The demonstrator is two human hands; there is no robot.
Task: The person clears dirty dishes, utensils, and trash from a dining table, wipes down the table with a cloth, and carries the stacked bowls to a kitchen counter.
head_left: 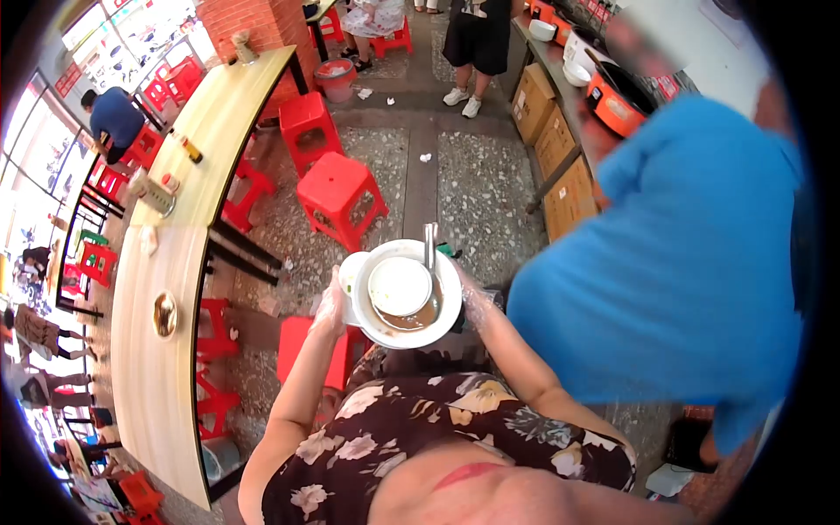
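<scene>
Between my hands is a large white bowl point(369, 329) with brown liquid in it. A smaller white bowl point(400, 287) sits inside, and a metal spoon point(430, 247) stands up against the far rim. Another white bowl point(352, 269) shows in part at the left, beneath or beside the large one; I cannot tell which. My left hand point(330, 306), in a clear plastic glove, is closed on the left side of these bowls. Gloved the same way, my right hand point(476, 303) grips the large bowl's right side. Fingers of both hands are partly hidden behind the bowls.
At left runs a long wooden table point(162, 271) with an oval dish point(164, 315) and a sauce bottle point(191, 150). Red stools point(339, 192) stand ahead. Close on my right is a person in blue point(665, 262), beside a counter with orange cookers point(612, 101).
</scene>
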